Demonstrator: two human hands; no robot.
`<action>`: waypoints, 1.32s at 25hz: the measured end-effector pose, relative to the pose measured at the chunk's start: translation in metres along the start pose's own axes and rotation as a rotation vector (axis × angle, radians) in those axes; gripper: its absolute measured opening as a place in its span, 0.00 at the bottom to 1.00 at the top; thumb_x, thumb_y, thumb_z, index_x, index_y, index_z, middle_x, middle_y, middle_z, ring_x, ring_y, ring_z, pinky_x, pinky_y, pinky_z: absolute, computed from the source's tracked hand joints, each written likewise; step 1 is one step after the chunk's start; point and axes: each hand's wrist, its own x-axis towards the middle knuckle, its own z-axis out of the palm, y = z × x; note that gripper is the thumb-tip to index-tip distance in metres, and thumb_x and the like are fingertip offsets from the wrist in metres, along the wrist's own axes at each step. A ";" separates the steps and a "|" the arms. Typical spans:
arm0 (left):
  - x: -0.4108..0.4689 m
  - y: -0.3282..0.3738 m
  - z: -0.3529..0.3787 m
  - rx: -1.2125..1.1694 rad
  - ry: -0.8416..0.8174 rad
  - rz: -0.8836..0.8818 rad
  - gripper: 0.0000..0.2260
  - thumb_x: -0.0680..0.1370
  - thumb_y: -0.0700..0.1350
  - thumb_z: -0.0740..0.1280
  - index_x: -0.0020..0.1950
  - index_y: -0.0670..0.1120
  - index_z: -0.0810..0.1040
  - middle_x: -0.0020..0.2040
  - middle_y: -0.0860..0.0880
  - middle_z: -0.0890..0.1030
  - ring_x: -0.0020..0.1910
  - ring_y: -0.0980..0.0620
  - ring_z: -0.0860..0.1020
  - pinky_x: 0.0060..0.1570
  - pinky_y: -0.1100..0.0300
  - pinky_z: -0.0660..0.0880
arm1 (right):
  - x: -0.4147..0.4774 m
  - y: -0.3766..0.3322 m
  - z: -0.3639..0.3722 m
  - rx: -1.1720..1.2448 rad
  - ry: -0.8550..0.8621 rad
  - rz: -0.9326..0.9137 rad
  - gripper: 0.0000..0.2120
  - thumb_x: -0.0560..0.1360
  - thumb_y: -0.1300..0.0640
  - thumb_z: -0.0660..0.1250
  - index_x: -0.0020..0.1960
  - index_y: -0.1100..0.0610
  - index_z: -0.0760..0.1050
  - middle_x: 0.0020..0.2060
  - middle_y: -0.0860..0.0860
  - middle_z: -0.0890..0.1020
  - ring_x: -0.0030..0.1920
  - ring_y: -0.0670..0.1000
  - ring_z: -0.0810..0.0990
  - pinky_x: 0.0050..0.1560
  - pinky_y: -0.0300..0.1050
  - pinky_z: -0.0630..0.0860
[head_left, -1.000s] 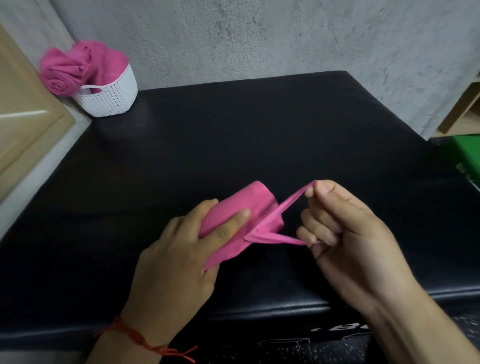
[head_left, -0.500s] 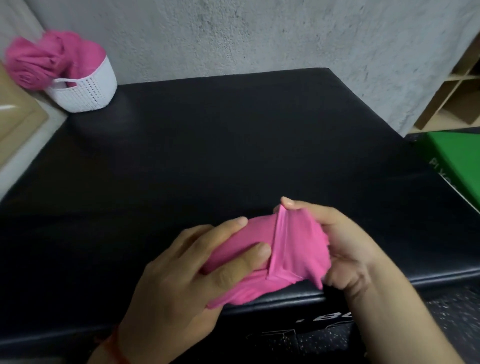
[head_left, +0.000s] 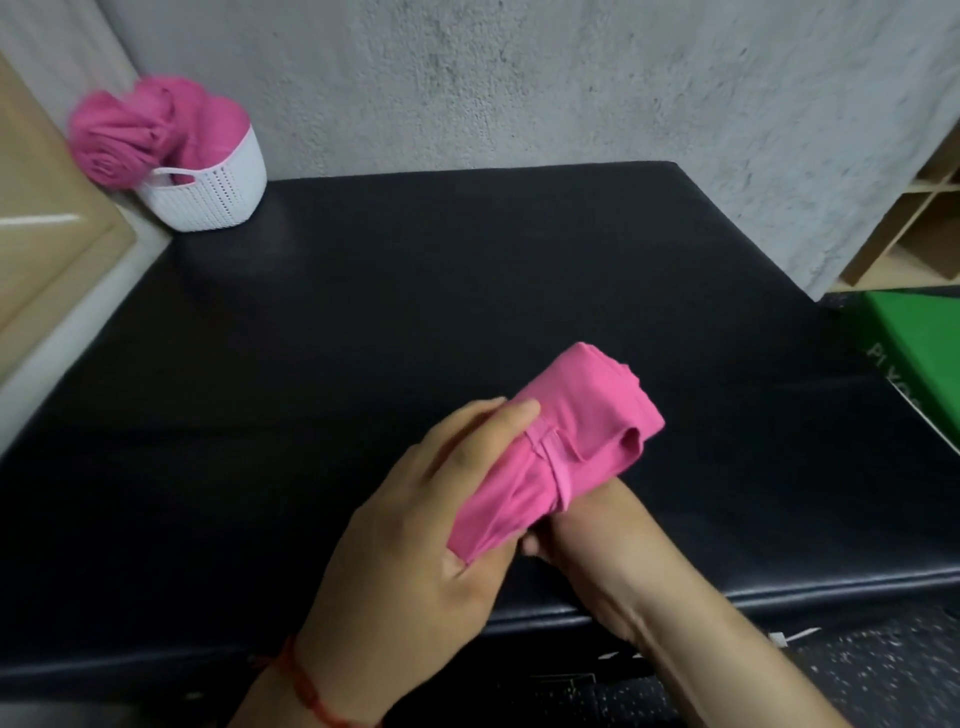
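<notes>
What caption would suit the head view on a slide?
Left hand and right hand hold a rolled pink cloth over a black padded table; white perforated basket at back left.

Both forearms are bare right down to the edge of view, no sleeve on either. The left hand has a thin, twisted red cord bracelet round its wrist. The right hand is bare too. The one nail showing on the left fingers looks plain.
</notes>
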 end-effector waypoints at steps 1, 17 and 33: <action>0.001 -0.001 -0.003 0.002 0.010 -0.017 0.36 0.75 0.39 0.78 0.78 0.60 0.68 0.76 0.60 0.69 0.74 0.56 0.72 0.65 0.58 0.77 | 0.000 0.002 -0.001 0.003 -0.029 -0.022 0.22 0.81 0.70 0.58 0.34 0.54 0.78 0.31 0.52 0.76 0.33 0.47 0.73 0.34 0.38 0.73; -0.001 -0.031 -0.018 0.092 -0.060 -0.052 0.28 0.72 0.51 0.80 0.71 0.57 0.78 0.74 0.60 0.71 0.74 0.55 0.72 0.68 0.60 0.75 | -0.012 -0.014 -0.032 0.086 -0.009 -0.228 0.21 0.77 0.57 0.72 0.68 0.45 0.81 0.59 0.54 0.84 0.56 0.53 0.85 0.51 0.55 0.84; -0.002 -0.029 0.007 -0.019 0.099 -0.194 0.07 0.79 0.48 0.74 0.57 0.53 0.84 0.62 0.59 0.80 0.65 0.49 0.78 0.63 0.54 0.77 | -0.002 0.000 -0.041 -0.510 0.020 -0.701 0.06 0.77 0.61 0.76 0.52 0.53 0.87 0.63 0.46 0.84 0.68 0.50 0.81 0.66 0.37 0.75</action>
